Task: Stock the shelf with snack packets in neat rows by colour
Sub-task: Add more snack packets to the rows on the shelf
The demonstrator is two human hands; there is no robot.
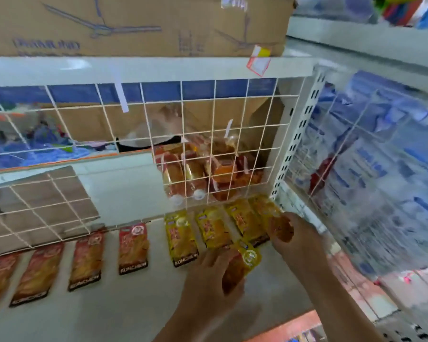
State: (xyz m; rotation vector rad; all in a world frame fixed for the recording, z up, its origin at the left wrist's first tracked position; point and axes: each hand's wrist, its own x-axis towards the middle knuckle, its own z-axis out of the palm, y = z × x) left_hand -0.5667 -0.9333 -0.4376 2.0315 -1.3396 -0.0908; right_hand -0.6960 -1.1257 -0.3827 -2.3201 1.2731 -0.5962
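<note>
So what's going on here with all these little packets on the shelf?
A person is laying flat foil snack packets out on a white shelf. A row of red packets lies at the left and a row of yellow packets at the right. The left hand holds a loose yellow packet in front of the yellow row. The right hand holds the lower end of the rightmost yellow packet, seemingly straightening it.

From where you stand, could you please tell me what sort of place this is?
Probably a small shop: red plastic snack packets and yellow plastic snack packets lie in rows on a white shelf backed by a white wire-grid divider.
</note>
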